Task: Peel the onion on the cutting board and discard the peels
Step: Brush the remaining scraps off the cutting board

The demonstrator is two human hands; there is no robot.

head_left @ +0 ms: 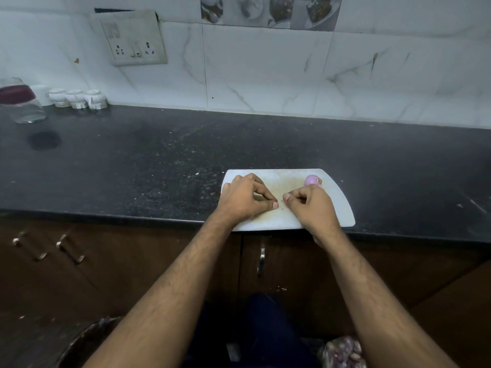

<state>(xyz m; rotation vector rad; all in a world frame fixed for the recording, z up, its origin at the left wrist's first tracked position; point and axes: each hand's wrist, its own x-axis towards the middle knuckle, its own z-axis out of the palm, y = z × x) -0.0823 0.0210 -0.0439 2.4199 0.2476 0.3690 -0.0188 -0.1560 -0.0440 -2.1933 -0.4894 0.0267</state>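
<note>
A peeled purple onion (311,179) lies near the far right of the white cutting board (341,205), which sits at the front edge of the black counter. My left hand (244,199) rests on the board's left part with fingers curled, thumb and index tips meeting on a tiny brown peel scrap (276,202). My right hand (309,205) rests just in front of the onion, apart from it, its fingers curled under with nothing seen in them. A few small peel flecks (282,207) lie between the two hands.
A dark bin (87,341) stands on the floor at lower left. A bag of onions (342,351) is at lower right. A clear jar (21,102) and white cups (77,99) stand at the counter's back left. Cabinet doors with handles (261,262) are below.
</note>
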